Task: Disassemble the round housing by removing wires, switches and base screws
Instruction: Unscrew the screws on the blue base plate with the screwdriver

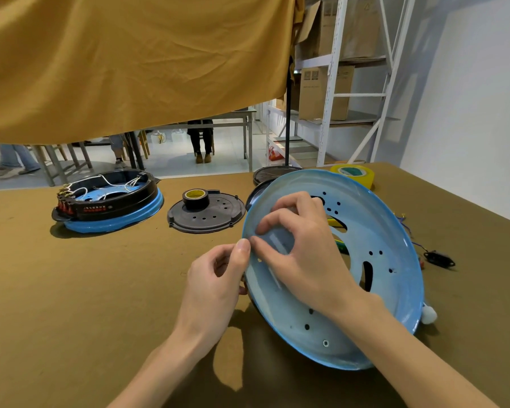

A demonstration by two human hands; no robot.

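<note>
A round blue housing pan (374,290) stands tilted on its edge in front of me, its hollow side with several holes and slots facing me. My left hand (215,278) pinches its left rim, thumb on the inside. My right hand (298,245) reaches into the pan, fingertips curled against the inner wall near that rim; what they hold is hidden. A second round housing (106,201), black ring on a blue base with white wires and red switches, sits at the far left.
A black perforated base plate (215,216) with a roll of black tape (195,198) lies mid-table. A yellow tape roll (355,173) and a dark disc (270,173) sit behind the pan. Loose wires and a black connector (437,257) lie at right. An ochre cloth hangs overhead.
</note>
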